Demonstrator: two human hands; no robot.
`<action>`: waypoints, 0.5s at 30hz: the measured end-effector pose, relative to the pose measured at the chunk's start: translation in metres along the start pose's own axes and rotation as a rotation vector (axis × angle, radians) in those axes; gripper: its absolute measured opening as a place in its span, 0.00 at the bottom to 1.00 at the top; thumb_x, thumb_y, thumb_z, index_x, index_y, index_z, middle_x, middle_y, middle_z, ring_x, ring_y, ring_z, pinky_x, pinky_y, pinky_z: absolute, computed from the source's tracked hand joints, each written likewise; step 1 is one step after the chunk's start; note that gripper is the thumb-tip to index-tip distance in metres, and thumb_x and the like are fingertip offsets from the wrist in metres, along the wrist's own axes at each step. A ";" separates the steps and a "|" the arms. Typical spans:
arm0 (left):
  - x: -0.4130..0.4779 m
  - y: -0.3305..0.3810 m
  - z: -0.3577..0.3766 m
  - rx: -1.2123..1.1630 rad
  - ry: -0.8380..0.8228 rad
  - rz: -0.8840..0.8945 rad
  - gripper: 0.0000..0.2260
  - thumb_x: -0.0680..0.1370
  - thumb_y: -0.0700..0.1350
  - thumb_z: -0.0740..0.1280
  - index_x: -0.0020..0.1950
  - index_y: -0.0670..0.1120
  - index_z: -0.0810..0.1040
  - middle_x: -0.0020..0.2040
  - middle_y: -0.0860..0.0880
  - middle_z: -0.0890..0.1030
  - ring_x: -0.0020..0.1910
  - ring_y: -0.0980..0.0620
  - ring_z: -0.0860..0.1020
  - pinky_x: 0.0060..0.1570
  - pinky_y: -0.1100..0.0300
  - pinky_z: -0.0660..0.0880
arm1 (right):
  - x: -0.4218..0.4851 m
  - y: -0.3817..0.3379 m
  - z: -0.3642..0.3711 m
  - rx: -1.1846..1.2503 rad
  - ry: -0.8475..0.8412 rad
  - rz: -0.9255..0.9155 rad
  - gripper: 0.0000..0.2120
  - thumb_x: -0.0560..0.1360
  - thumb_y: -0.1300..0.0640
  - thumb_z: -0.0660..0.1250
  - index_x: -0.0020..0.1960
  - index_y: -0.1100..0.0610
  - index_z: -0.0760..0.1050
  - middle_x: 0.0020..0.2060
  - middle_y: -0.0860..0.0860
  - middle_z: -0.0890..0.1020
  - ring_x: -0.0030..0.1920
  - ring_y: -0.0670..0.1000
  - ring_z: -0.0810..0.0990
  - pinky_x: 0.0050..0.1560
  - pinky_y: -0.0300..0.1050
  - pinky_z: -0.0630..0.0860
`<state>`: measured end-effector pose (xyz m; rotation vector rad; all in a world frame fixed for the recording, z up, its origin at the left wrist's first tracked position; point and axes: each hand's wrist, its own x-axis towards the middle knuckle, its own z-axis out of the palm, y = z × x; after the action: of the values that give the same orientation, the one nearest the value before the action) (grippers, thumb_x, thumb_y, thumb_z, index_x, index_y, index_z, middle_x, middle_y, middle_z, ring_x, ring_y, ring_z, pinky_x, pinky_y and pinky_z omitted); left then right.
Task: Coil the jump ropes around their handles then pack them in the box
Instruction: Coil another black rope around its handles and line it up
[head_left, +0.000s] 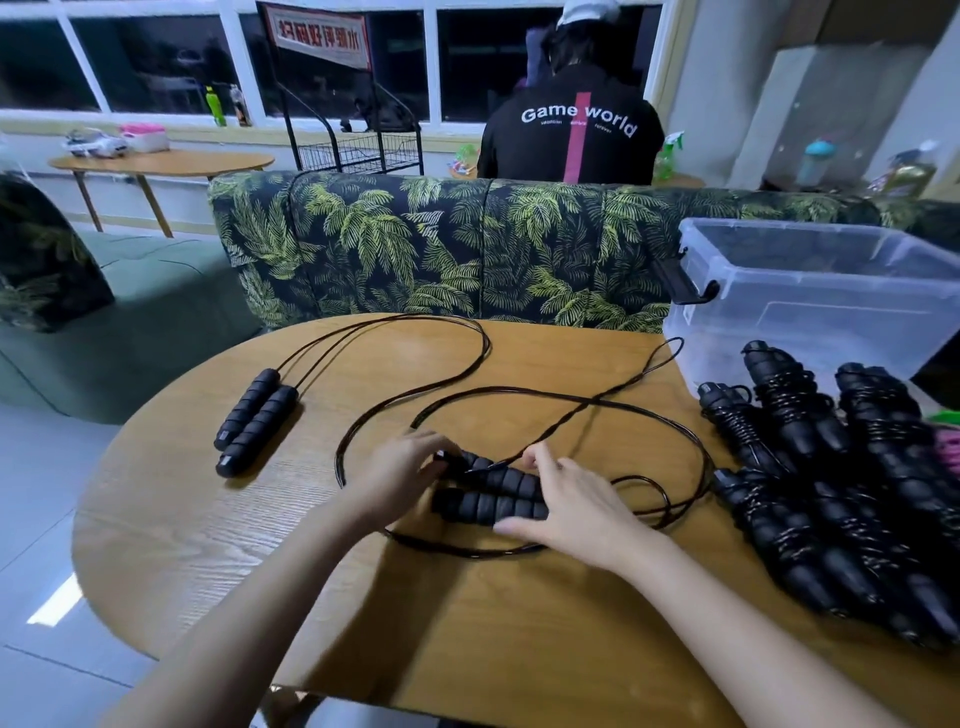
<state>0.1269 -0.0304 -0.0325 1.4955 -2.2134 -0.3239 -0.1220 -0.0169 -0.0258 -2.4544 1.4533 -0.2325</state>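
Two black foam handles (493, 493) of a jump rope lie side by side at the table's middle, their thin dark rope (566, 400) spread in loose loops around them. My left hand (400, 478) rests on the handles' left ends. My right hand (571, 504) covers their right ends, fingers touching the foam. A second pair of handles (254, 421) lies to the left, its rope (457, 332) uncoiled across the table. Several coiled jump ropes (841, 493) are heaped at the right. The clear plastic box (810, 296) stands at the far right.
The round wooden table (260, 545) ends close in front and at the left. A leaf-patterned sofa back (441, 244) runs behind it. A person in a black jacket (566, 135) sits beyond the sofa, facing away.
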 end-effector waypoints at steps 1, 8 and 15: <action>0.000 0.001 0.001 -0.006 -0.028 -0.009 0.10 0.78 0.38 0.69 0.58 0.44 0.80 0.56 0.49 0.80 0.55 0.47 0.78 0.55 0.51 0.75 | -0.003 0.000 0.004 -0.048 -0.006 -0.012 0.38 0.71 0.28 0.63 0.71 0.47 0.53 0.67 0.51 0.72 0.64 0.54 0.72 0.64 0.51 0.71; -0.009 -0.012 -0.010 0.081 -0.084 -0.098 0.11 0.74 0.40 0.74 0.51 0.51 0.77 0.46 0.57 0.79 0.48 0.51 0.82 0.47 0.58 0.76 | -0.007 0.004 0.020 -0.109 0.079 -0.065 0.38 0.79 0.38 0.60 0.80 0.51 0.46 0.73 0.49 0.65 0.73 0.51 0.63 0.78 0.55 0.51; 0.016 -0.004 -0.041 0.238 0.228 -0.197 0.05 0.77 0.46 0.71 0.50 0.48 0.85 0.46 0.48 0.85 0.44 0.47 0.80 0.43 0.58 0.62 | -0.017 0.024 0.016 -0.041 0.160 -0.154 0.34 0.79 0.37 0.57 0.79 0.47 0.49 0.68 0.44 0.67 0.70 0.45 0.65 0.79 0.51 0.46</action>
<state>0.1449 -0.0447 0.0049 1.7834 -1.9832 0.0529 -0.1457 -0.0104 -0.0481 -2.6367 1.3421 -0.4442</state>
